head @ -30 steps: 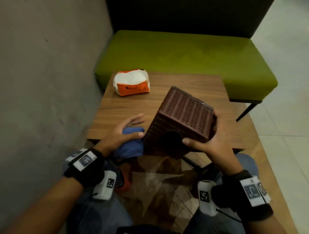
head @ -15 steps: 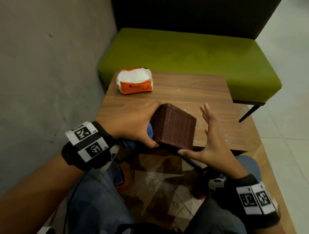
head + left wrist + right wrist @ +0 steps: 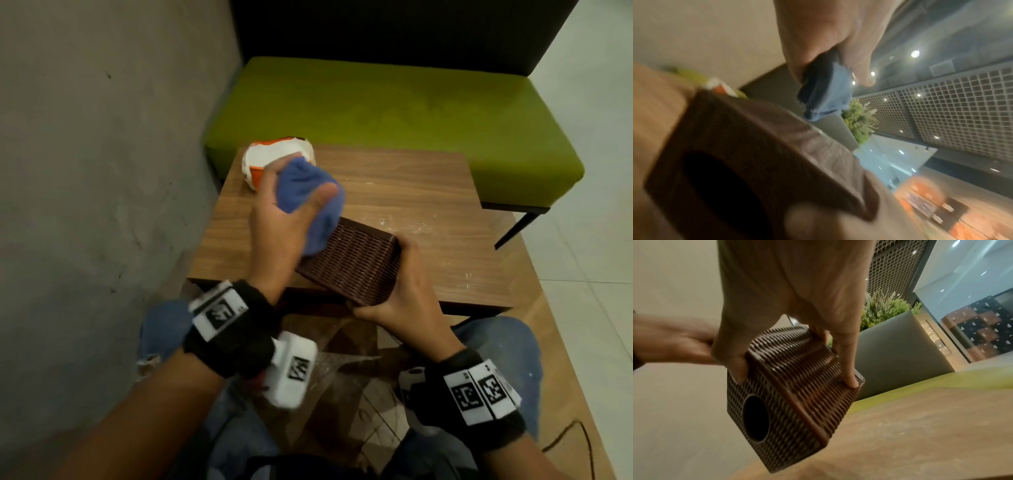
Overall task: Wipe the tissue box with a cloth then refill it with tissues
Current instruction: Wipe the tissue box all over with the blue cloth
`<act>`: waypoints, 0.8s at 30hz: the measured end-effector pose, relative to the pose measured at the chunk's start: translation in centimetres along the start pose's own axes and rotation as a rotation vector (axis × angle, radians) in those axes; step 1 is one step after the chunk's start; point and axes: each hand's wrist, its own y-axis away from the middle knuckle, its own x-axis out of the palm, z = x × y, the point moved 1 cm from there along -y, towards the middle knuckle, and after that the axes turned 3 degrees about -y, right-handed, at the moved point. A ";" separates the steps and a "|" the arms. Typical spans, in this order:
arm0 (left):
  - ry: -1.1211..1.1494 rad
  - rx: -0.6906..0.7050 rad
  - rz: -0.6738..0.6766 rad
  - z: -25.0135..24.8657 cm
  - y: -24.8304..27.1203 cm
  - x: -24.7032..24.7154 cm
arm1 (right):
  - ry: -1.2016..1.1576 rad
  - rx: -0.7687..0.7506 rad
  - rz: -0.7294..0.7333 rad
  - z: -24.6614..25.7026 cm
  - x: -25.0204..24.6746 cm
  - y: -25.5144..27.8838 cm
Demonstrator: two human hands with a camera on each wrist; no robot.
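The brown woven tissue box (image 3: 352,262) is held tilted above the near edge of the wooden table (image 3: 404,192). My right hand (image 3: 404,284) grips its right side, thumb on the near face and fingers on the far edge. In the right wrist view the tissue box (image 3: 795,394) shows its round hole toward me. My left hand (image 3: 291,212) holds a bunched blue cloth (image 3: 308,198) just above the box's far left corner. The cloth (image 3: 824,91) hangs from my fingers over the blurred box (image 3: 756,162). An orange and white tissue pack (image 3: 274,161) lies at the table's far left corner, partly hidden behind the cloth.
A green bench (image 3: 394,116) stands behind the table. A grey wall (image 3: 102,171) runs along the left. Tiled floor (image 3: 589,171) lies to the right. My knees in blue jeans (image 3: 496,349) sit under the near table edge.
My left hand let go of the box's left side and lifted up with the blue cloth. My right hand, open beside the box before, now grips it.
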 end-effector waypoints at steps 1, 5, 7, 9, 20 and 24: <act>-0.033 0.047 0.068 -0.1 1.4 1.1 | -0.017 -0.007 -0.012 0.0 0.4 -0.2; -0.475 0.655 0.548 1.1 5.9 3.3 | -0.055 -0.011 -0.047 0.5 1.4 -0.1; -0.458 0.652 0.568 2.1 5.0 2.8 | -0.072 -0.038 -0.072 0.2 1.2 0.1; -0.426 0.504 0.417 2.8 3.2 1.7 | -0.101 -0.016 -0.080 -0.1 0.7 0.6; 0.391 -0.989 0.476 8.4 -2.0 -6.6 | 0.106 -0.423 -0.016 0.1 -2.6 1.7; 0.442 -1.002 0.846 6.8 -1.5 -6.3 | 0.209 -0.553 0.191 -0.8 -4.0 1.0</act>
